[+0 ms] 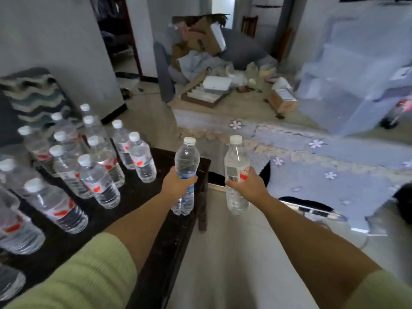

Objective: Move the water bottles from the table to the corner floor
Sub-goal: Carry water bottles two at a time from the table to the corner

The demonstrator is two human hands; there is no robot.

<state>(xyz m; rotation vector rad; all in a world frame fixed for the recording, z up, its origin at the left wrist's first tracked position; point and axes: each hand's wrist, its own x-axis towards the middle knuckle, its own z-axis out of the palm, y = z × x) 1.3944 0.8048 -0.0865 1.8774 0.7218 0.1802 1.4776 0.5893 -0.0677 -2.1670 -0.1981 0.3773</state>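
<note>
Both grips were closed around bottles: the left hand (178,182) wrapped a blue-label bottle (186,161) at its middle, upright over the bench (142,197) edge, and the right hand (247,182) clutched a red-label bottle (236,161), upright above the floor (223,253). Left of them, many more capped bottles (98,175) stood crowded on the dark bench. Beyond lay a flowered cloth (334,157) and cardboard boxes (200,39).
</note>
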